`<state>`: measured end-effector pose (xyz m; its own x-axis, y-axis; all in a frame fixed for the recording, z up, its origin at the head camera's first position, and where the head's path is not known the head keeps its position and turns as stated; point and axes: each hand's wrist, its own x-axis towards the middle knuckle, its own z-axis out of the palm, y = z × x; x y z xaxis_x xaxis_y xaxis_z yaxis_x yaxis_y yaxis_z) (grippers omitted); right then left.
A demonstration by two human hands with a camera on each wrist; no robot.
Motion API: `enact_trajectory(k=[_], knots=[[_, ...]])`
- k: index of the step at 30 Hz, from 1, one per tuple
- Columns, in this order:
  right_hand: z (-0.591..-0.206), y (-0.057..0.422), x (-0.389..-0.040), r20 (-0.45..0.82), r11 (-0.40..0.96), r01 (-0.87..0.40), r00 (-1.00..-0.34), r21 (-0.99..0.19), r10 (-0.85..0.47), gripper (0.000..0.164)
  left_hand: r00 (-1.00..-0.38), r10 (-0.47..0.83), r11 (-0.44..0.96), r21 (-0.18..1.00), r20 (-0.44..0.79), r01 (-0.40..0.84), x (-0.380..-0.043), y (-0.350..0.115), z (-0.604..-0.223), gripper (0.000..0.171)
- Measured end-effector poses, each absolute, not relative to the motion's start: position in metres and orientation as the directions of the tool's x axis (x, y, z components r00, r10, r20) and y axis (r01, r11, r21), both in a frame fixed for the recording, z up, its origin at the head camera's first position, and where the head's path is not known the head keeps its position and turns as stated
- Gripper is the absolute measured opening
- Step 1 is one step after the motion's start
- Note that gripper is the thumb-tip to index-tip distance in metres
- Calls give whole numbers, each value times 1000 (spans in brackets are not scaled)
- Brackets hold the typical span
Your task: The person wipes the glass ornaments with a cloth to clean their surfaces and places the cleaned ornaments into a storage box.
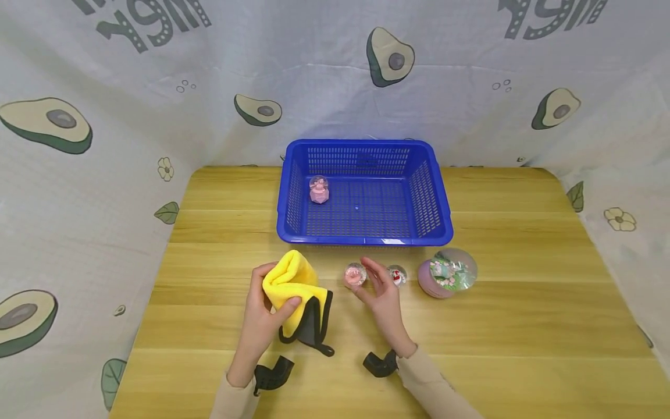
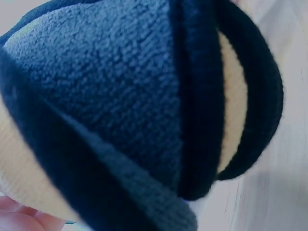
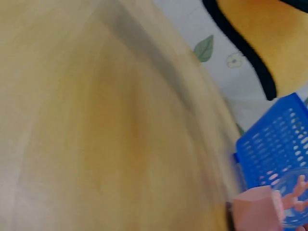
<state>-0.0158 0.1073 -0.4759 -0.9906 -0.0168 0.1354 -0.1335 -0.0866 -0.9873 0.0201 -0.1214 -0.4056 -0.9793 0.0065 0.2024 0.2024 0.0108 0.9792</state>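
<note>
My left hand grips a folded towel, yellow on one face and dark grey on the other, with black edging and a loop at its corner. In the left wrist view the towel's grey side hides most of that hand. Thumb and fingers of my right hand pinch a small snow globe in front of the basket. Its faceted pink base appears low in the right wrist view. Just right of that hand is another small globe with a red and white figure inside.
A blue plastic basket stands at the table's back, with a pink snow globe at its left inside. A larger snow globe with a pinkish-purple base lies tilted on the wooden table. An avocado-print cloth hangs behind.
</note>
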Motion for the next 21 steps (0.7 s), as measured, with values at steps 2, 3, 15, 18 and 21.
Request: enact_trajectory(k=[2, 3, 15, 18, 21], knots=[[-480, 105, -16, 135, -73, -133, -991, -988, -14, 60, -980, 11, 15, 980, 200, 200, 21, -121, -406, 55], [-483, 104, -16, 130, -70, -129, -991, -989, -13, 60, -980, 13, 16, 980, 199, 199, 21, -122, -406, 55], [-475, 93, -17, 122, 45, -122, -992, -992, 14, 59, -980, 18, 24, 980, 197, 197, 21, -122, -409, 56], [-470, 91, -16, 112, 94, -109, -993, -990, 27, 57, -982, 20, 22, 982, 189, 190, 21, -121, -409, 56], [-469, 90, -16, 100, 125, -95, -994, -988, 37, 56, -983, 19, 20, 983, 182, 183, 21, -121, -410, 56]])
